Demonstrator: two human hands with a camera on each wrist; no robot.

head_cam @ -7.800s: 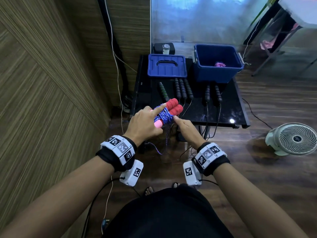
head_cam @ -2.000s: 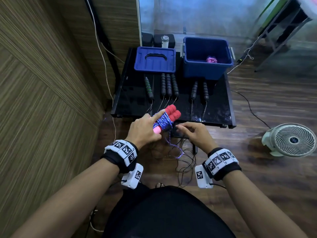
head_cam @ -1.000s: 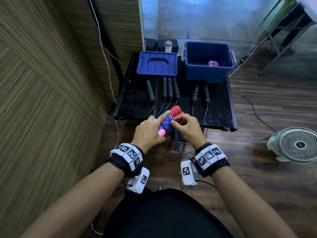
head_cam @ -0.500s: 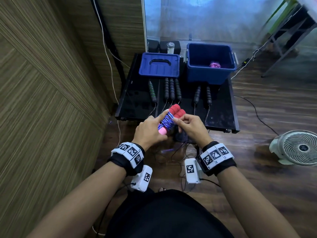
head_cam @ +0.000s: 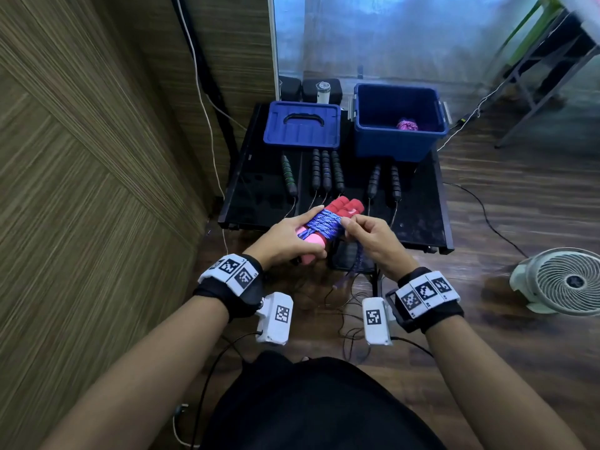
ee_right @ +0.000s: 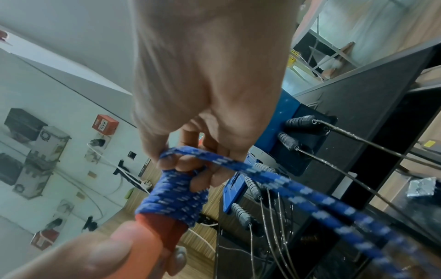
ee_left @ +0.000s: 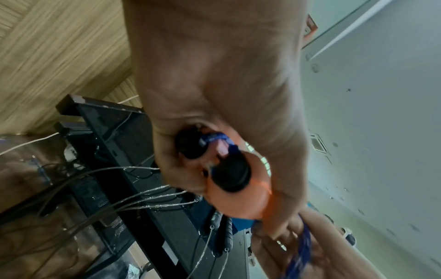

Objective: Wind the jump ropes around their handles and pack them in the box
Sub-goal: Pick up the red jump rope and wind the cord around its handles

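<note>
My left hand [head_cam: 289,237] grips the pair of red and pink handles [head_cam: 345,206] of a jump rope, held in front of the black table [head_cam: 259,196]. Blue patterned rope [head_cam: 319,224] is wound round the handles. My right hand [head_cam: 370,235] pinches a loop of this blue rope [ee_right: 203,153] against the bundle, and the loose end trails down. The open blue box [head_cam: 401,125] stands at the table's back right with a pink wound rope [head_cam: 408,125] inside. Several black-handled ropes [head_cam: 326,172] lie on the table, and one has green bands [head_cam: 287,173].
The blue box lid [head_cam: 302,128] lies left of the box. Thin cables hang off the table's front edge onto the wood floor. A white fan [head_cam: 565,280] stands on the floor at the right. A wood-panel wall [head_cam: 81,157] runs along the left.
The right hand brought the blue rope up from below and laid more turns on the handles; it now pinches the rope at the bundle. The left hand kept its hold throughout.
</note>
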